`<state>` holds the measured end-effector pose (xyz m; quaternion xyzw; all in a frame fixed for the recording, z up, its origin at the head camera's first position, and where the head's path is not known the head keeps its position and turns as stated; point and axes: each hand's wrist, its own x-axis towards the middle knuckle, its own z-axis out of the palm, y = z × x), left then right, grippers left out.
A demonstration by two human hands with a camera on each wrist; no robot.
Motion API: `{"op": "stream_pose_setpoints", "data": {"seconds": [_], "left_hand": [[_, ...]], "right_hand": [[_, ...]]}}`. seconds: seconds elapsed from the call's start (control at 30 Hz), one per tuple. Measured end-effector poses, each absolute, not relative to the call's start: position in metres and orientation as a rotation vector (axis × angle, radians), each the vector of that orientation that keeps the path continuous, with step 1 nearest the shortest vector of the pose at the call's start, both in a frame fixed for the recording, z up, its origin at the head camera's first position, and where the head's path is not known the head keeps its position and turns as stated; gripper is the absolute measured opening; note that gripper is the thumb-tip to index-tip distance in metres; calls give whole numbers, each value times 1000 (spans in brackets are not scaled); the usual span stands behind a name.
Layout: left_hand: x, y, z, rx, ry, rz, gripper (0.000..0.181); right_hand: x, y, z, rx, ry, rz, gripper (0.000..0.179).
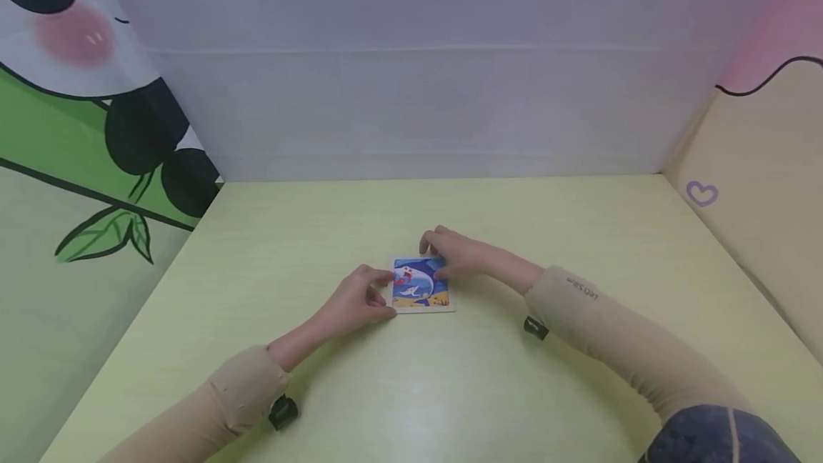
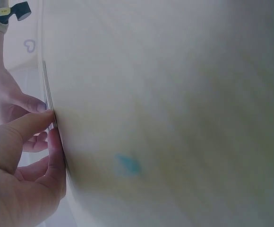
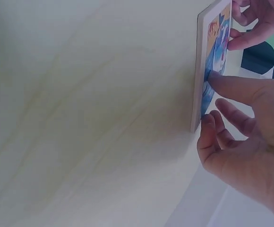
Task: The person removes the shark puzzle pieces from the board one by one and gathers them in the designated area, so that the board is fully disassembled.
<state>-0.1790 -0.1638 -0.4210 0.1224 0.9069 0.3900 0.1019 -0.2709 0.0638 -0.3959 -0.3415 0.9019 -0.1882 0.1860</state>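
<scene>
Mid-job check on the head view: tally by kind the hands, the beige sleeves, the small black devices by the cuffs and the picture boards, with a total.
Hands: 2 (left hand, right hand)
Beige sleeves: 2 (left sleeve, right sleeve)
Black devices: 2 (left device, right device)
Picture board: 1
Total: 7

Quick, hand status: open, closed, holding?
Left hand: closed, holding the picture board at its left edge.
Right hand: closed on the same board, thumb on its picture.
</scene>
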Motion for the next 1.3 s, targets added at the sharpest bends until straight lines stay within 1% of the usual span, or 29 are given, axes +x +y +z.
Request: {"op": "stream_pose_setpoints", "data": {"seconds": [0.43,0.77,1.07,1.3], "left_hand": [[-178,-163,-419,357,2687,1139,63],[-178,-161,-419,332,2690,1133,61],[-179,-162,-420,338,2702,1123,61],[-179,-164,-421,369,2707,1119,57]], "right_hand": [[-274,66,-402,-1032,2578,-476,36],[-273,73,-401,-1124,2577,-435,37],[-273,79,-398,-1175,2548,-517,37],[-274,83,-400,-1145,2576,-542,36]]}}
